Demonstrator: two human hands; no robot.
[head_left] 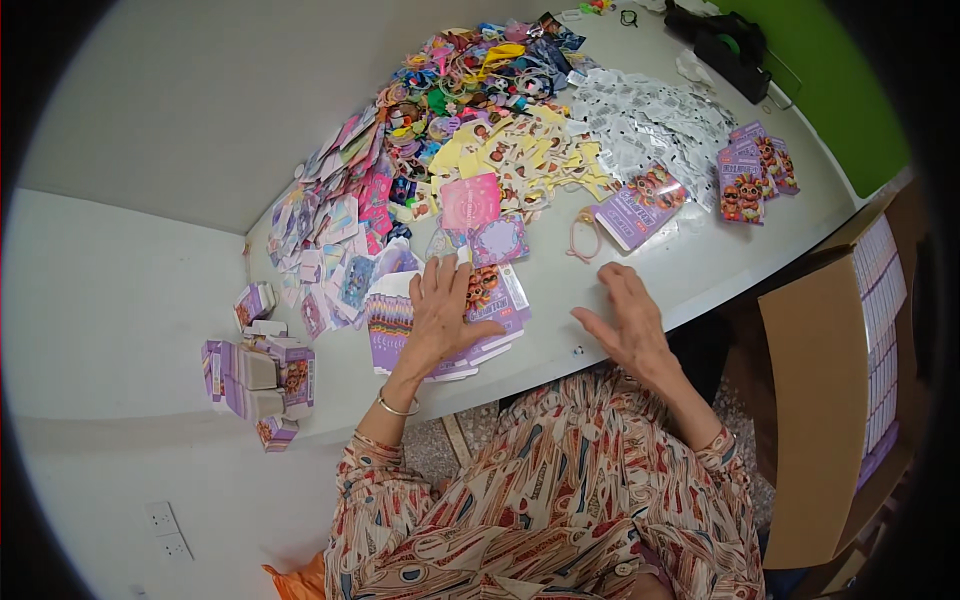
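My left hand [438, 315], a bangle at its wrist, lies with fingers stretched over a fanned stack of flat purple printed cartons [392, 345]. Just beyond its fingertips are a lilac-framed card [499, 241] and a square pink card [470, 202]. My right hand [632, 322] hovers at or above the table's near edge, thumb apart from the fingers, holding nothing. Past it sit a small pinkish band with a charm [584, 238] and a purple carton [640, 208] with cartoon figures.
Behind lie heaps of colourful trinkets [440, 100], yellow printed pieces [530, 150], white packets [650, 120] and pastel cards [335, 215]. Folded purple boxes [262, 370] gather at the left corner, more purple packs [750, 180] at right. A cardboard box [815, 380] of packs stands right. A black tape dispenser [730, 60] is far right.
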